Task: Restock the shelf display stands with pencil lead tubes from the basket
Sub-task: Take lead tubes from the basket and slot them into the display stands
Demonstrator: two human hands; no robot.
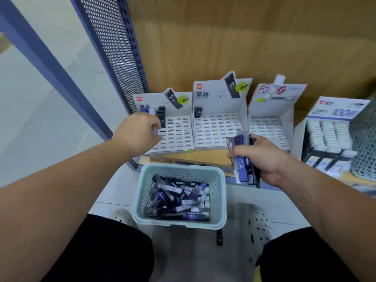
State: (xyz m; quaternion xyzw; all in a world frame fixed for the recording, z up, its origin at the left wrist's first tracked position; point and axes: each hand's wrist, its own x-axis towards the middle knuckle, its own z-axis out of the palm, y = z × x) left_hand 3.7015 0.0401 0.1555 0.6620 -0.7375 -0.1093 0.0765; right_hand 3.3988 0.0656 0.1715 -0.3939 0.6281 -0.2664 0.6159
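Fingers (pixel 152 122) on my left hand (pixel 136 132) are curled in a pinch round one pale, blurred lead tube (pixel 158 132). It sits right over the near-left slots of the left display stand (pixel 177 133), where a few dark tubes (pixel 161 116) stand in the back corner. My right hand (pixel 263 157) is clenched round a bundle of tubes (pixel 243 161), blue HB 0.7 label facing me, just in front of the middle stand (pixel 218 129), which has a single tube (pixel 198 112) seated. Plenty more lie jumbled in the basket (pixel 183 167) on the floor below.

My read: these are light, stiff plastic cases, smooth and likely slippery, so that bundle could fan out and drop. I'd pinch each one by its flat sides near the upper end, leaving the bottom free to find its slot. I'd go easy on the squeeze too, since the thin lead inside snaps.
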